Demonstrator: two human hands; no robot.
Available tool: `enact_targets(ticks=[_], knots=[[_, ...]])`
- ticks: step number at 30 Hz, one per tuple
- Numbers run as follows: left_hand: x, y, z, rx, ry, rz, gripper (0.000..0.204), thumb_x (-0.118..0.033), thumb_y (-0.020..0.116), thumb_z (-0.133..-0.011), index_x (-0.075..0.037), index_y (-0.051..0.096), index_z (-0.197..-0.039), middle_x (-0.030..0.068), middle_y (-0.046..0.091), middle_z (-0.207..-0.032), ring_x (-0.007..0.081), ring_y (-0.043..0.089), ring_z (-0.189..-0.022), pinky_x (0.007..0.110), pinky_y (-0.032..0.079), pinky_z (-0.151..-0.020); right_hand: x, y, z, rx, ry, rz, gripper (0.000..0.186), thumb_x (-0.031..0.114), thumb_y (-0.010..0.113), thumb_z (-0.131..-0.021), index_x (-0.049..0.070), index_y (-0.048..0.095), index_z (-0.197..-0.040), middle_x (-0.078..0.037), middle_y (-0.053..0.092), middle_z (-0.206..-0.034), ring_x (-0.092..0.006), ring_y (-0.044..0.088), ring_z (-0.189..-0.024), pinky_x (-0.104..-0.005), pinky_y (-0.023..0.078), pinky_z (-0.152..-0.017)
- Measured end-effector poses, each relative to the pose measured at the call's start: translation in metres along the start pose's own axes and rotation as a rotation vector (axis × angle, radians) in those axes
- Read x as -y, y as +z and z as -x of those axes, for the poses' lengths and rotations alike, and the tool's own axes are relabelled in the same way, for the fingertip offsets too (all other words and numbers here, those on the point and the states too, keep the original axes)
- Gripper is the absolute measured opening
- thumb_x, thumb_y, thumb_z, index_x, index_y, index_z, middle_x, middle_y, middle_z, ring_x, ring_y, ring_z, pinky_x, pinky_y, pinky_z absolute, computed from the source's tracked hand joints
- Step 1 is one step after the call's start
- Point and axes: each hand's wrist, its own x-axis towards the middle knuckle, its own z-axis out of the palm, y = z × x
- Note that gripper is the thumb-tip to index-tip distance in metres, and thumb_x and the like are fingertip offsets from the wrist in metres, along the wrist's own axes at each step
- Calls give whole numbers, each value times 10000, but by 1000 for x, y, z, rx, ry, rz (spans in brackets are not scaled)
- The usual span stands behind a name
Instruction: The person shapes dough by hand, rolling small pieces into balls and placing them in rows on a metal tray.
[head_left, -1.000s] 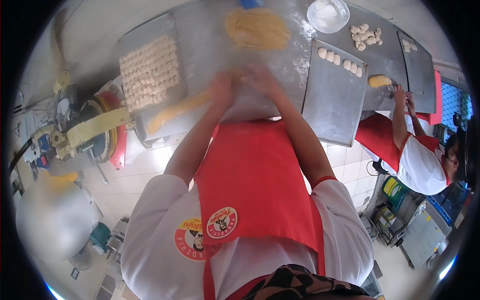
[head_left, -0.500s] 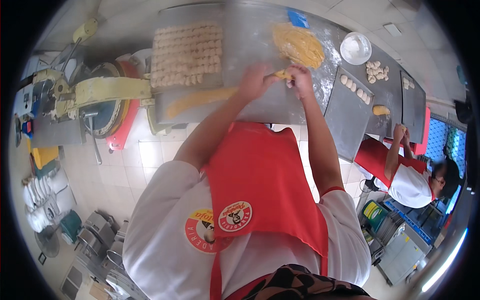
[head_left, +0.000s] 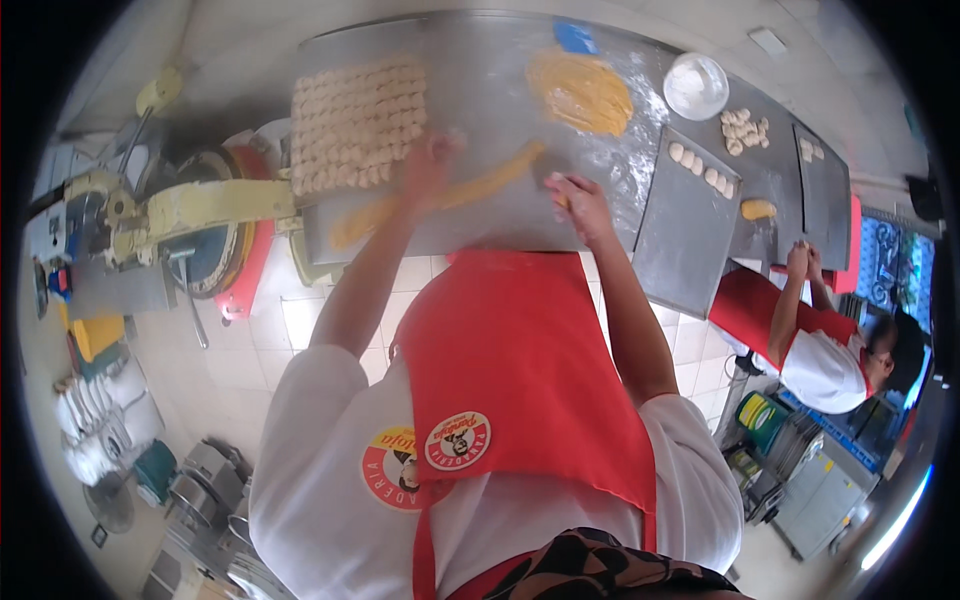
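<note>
A long yellow dough rope (head_left: 490, 184) lies across the front of the steel table, its right end free. My right hand (head_left: 582, 205) is closed on a small piece of yellow dough (head_left: 561, 201), just right of that end. My left hand (head_left: 428, 170), smeared by motion, is over the rope beside the pale dough balls (head_left: 355, 130); whether its fingers hold anything I cannot make out. Those balls stand in close rows at the table's left. Farther back lies a flattened mass of yellow dough (head_left: 582, 93) with a blue scraper-like piece (head_left: 575, 37) at its far edge.
A white bowl of flour (head_left: 695, 86) stands at the back right. Nearer is a metal tray (head_left: 690, 235) with several dough balls. A cream-armed machine (head_left: 215, 195) borders the table's left end. At the right, a co-worker's hands (head_left: 804, 260) work at the table.
My hands have separated: the left has swung left toward the dough balls, the right down a little with a dough piece. The rope's right end, formerly between them, now lies on the table.
</note>
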Motion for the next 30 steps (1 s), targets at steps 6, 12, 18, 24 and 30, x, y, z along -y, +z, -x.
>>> enact_targets(ticks=[6, 12, 18, 24, 30], knots=[[-97, 74, 28, 210, -218, 749, 188, -127, 671, -1005, -11, 635, -1148, 45, 693, -1000, 113, 665, -844, 282, 578, -779, 31, 31, -4, -67, -383, 151, 292, 244, 773, -930, 43, 728, -1137, -38, 695, -928, -119, 637, -798, -272, 514, -666], [-114, 94, 20, 450, -389, 888, 251, -126, 659, -1010, 6, 632, -1222, 72, 703, -1038, 156, 698, -881, 300, 598, -811, 30, 3, 0, -97, -498, 127, 235, 160, 782, -913, 2, 709, -1071, -24, 685, -852, -127, 648, -799, -281, 524, -708], [-132, 96, 18, 571, -572, 1057, 263, -205, 660, -1024, -8, 653, -1198, 80, 733, -1071, 182, 726, -950, 318, 609, -855, 27, -38, 2, -18, -99, -352, 265, 101, 720, -944, -19, 631, -1164, -39, 659, -979, -173, 669, -931, -322, 549, -794], [-144, 100, 13, 700, -582, 1112, 274, -230, 683, -1014, -28, 666, -1199, 72, 732, -1096, 145, 720, -965, 323, 610, -854, 38, -37, 28, -241, -774, 538, 420, 136, 710, -960, -9, 574, -1330, -138, 675, -1269, -264, 630, -1220, -374, 511, -997], [-159, 112, 16, 672, -507, 864, 245, -185, 714, -991, -53, 675, -1194, 29, 718, -1100, 119, 692, -958, 280, 594, -820, 27, -58, 13, -62, -552, 90, 419, 137, 725, -963, 6, 620, -1346, -144, 695, -1278, -261, 684, -1131, -378, 545, -943]])
